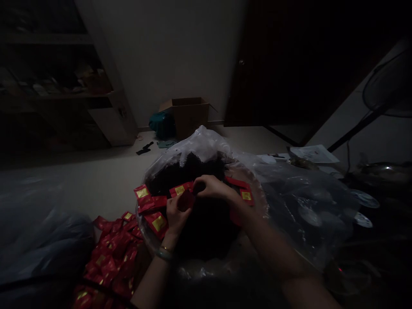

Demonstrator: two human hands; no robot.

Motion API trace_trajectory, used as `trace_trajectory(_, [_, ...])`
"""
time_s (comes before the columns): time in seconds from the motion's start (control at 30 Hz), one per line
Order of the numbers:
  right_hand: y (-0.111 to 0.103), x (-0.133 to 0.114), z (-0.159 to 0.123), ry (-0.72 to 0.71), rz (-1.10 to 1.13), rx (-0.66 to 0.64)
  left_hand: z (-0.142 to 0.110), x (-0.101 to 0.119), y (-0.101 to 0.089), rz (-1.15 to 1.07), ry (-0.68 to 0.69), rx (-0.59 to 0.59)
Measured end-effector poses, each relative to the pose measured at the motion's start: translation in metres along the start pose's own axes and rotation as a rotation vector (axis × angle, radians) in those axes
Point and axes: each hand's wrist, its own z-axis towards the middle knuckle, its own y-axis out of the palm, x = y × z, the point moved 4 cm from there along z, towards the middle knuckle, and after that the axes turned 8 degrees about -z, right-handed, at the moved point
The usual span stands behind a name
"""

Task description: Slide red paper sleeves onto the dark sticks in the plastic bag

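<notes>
My left hand (176, 213), with bangles on the wrist, grips a small red packet (186, 201) over a round plastic-lined container (262, 193). At the packet's upper edge is my right hand (210, 187), its fingers closed in a pinch; what they hold is hidden in the dim light. Dark loose material (209, 231), perhaps tea leaves, fills much of the container. Several red packets with yellow labels lie around its inner edge, among them one at the left (157, 223) and another at the right (246, 195).
A heap of red packets (111, 257) lies to the lower left. Clear plastic bags (309, 206) spread on the right. An open cardboard box (191, 118) stands by the wall beside a teal bag (161, 123). Shelves (58, 96) are at the left, a fan (389, 86) at the right.
</notes>
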Motion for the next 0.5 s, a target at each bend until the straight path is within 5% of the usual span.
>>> trace_trajectory(0.17, [0.005,-0.009,0.006,0.009,0.036,-0.015,-0.002,-0.005,0.005,0.003,-0.018,-0.036])
trace_trajectory(0.37, [0.02,0.042,-0.007,0.22,0.392,-0.02,0.0,0.001,0.007,0.013,-0.037,-0.036])
trace_trajectory(0.5, [0.047,0.075,-0.018,0.368,0.567,0.003,0.004,0.016,0.006,0.147,0.028,-0.199])
